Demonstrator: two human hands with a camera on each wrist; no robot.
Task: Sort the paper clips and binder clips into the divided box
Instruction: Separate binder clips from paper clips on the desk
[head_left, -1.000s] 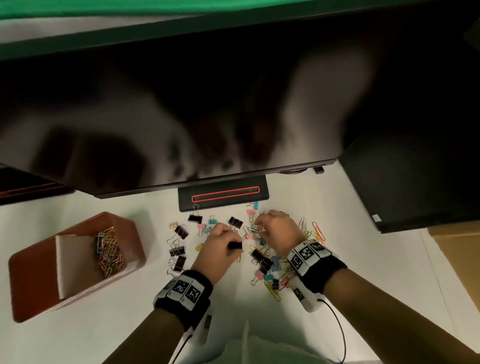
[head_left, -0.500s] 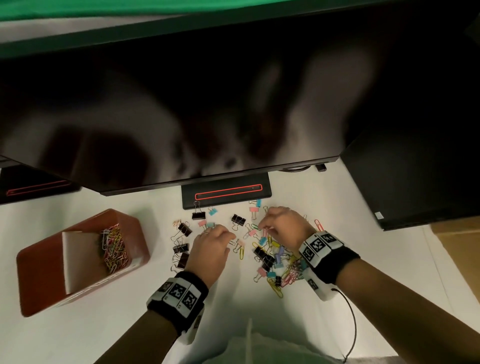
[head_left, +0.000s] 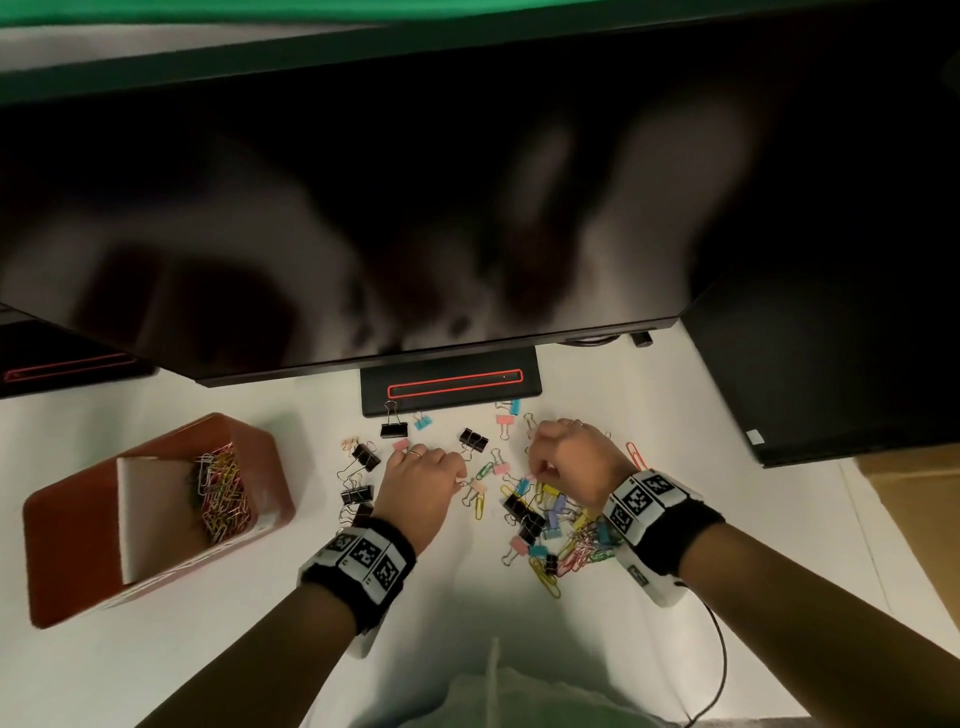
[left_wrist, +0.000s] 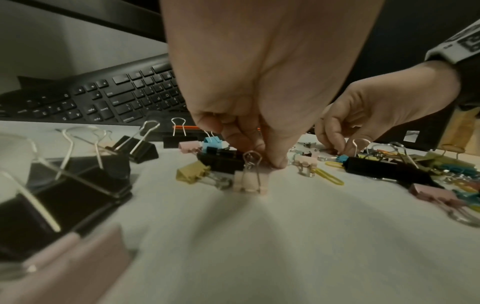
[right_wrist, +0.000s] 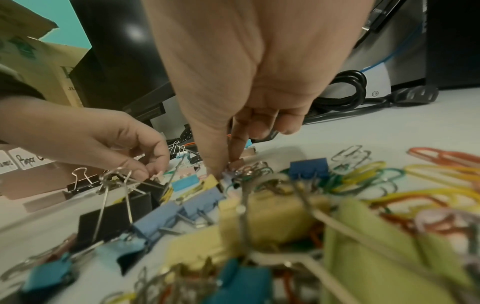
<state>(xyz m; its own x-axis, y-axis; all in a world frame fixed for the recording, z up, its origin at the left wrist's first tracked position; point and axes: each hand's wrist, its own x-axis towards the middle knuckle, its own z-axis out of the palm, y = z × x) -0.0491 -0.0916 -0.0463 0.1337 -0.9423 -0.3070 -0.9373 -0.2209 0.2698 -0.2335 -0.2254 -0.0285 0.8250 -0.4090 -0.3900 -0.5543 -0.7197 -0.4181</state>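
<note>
A red-brown divided box (head_left: 67, 525) sits at the left; its right compartment holds several coloured paper clips (head_left: 223, 491). A mixed pile of binder clips and paper clips (head_left: 556, 525) lies on the white desk. My left hand (head_left: 460, 475) is down at the pile's left edge, its thumb and fingertips (left_wrist: 278, 161) pinching a small pink binder clip (left_wrist: 249, 181). My right hand (head_left: 535, 470) is curled over the pile's far side. Its thumb and index finger (right_wrist: 237, 144) pinch a small pinkish binder clip (right_wrist: 237, 163) among the others.
Several black binder clips (head_left: 363, 457) lie just left of my left hand. A monitor (head_left: 363, 208) overhangs the desk, its stand base (head_left: 452, 389) right behind the clips. A keyboard (left_wrist: 103, 100), a black computer case (head_left: 831, 364), a cardboard box (head_left: 914, 509).
One second ago my left hand held a black binder clip; now it is lower and pinches a pink one. My right hand stays over the pile, fingers shifted slightly.
</note>
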